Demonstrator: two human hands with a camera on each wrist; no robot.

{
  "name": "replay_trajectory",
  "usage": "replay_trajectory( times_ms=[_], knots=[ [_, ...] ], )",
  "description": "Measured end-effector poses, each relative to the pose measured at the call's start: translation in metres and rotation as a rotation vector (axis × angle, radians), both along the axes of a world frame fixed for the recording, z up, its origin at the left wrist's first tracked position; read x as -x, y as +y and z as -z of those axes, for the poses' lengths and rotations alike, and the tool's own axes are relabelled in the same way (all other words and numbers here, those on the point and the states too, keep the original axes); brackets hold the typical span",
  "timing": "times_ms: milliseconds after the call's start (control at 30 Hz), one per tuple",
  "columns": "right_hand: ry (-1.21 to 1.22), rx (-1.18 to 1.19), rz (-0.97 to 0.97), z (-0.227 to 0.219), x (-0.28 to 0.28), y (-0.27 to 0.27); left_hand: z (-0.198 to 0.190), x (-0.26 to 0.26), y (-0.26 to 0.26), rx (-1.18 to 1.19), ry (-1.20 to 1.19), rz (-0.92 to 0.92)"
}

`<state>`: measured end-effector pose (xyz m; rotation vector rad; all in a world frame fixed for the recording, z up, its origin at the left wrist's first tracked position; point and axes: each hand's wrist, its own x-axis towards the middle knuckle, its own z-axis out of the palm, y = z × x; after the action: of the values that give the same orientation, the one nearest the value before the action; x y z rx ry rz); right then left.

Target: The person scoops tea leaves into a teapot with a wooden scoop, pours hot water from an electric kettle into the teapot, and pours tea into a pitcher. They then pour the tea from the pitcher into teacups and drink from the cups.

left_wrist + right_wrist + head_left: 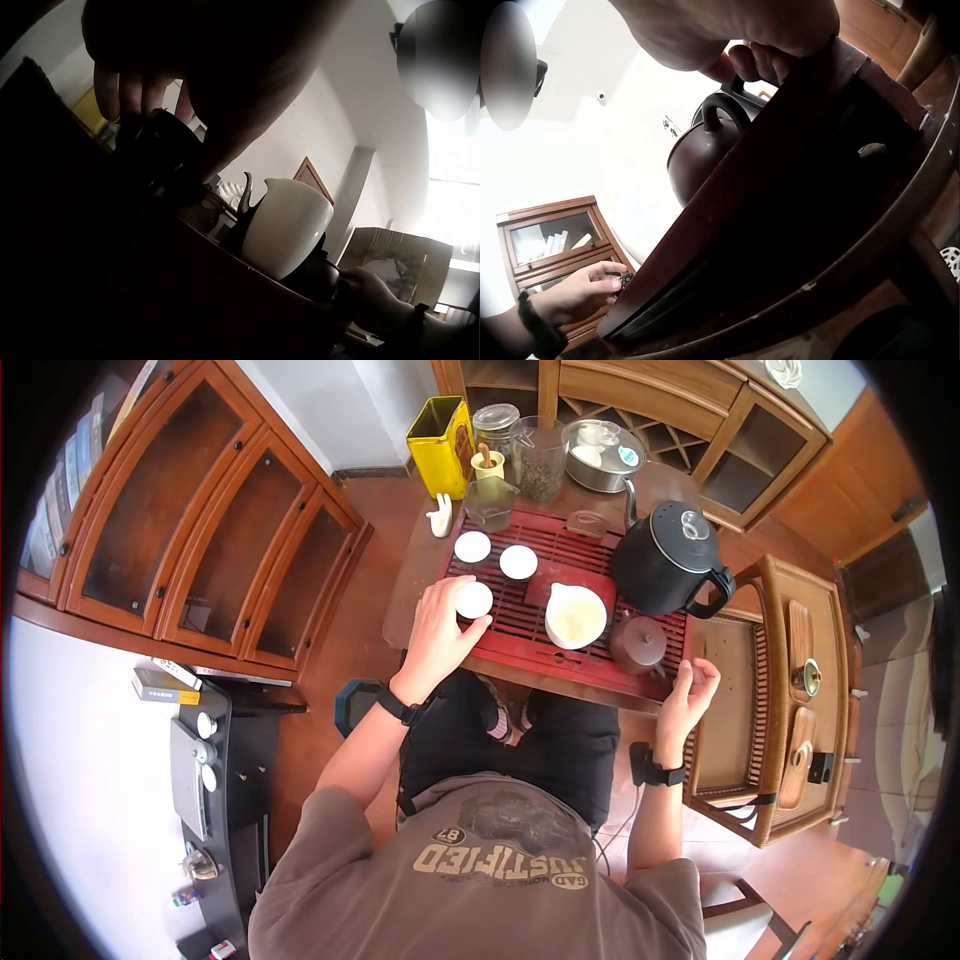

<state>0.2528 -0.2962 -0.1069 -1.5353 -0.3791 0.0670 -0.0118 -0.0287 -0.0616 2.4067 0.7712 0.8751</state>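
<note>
My left hand grips a small teacup, white inside, at the front left of the red slatted tea tray. In the left wrist view the outside of this teacup looks dark, with fingers and thumb round it. Two more small cups, one left and one right, stand just behind. A white pitcher holding pale liquid sits between my hands. My right hand, fingers loosely curled, rests at the tray's front right corner, beside a brown clay teapot.
A black kettle stands at the tray's right. Behind the tray are a yellow tin, a glass jar, a pitcher of dark leaves and a lidded pot. A white hand figurine is at the left. A rattan cart stands right.
</note>
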Motion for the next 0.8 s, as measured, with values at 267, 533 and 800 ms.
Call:
replay_trajectory(
  times_ms=[267,533,800],
  knots=[
    [-0.015,-0.019,-0.011,0.003,-0.001,0.001,0.008,-0.005,0.008,-0.033,-0.069,-0.052],
    [-0.047,-0.012,0.006,0.002,0.0,0.002,0.016,-0.009,-0.003,-0.096,-0.088,-0.099],
    [-0.028,-0.004,0.003,0.004,-0.002,0.003,-0.007,-0.028,-0.05,-0.016,-0.239,0.198]
  ],
)
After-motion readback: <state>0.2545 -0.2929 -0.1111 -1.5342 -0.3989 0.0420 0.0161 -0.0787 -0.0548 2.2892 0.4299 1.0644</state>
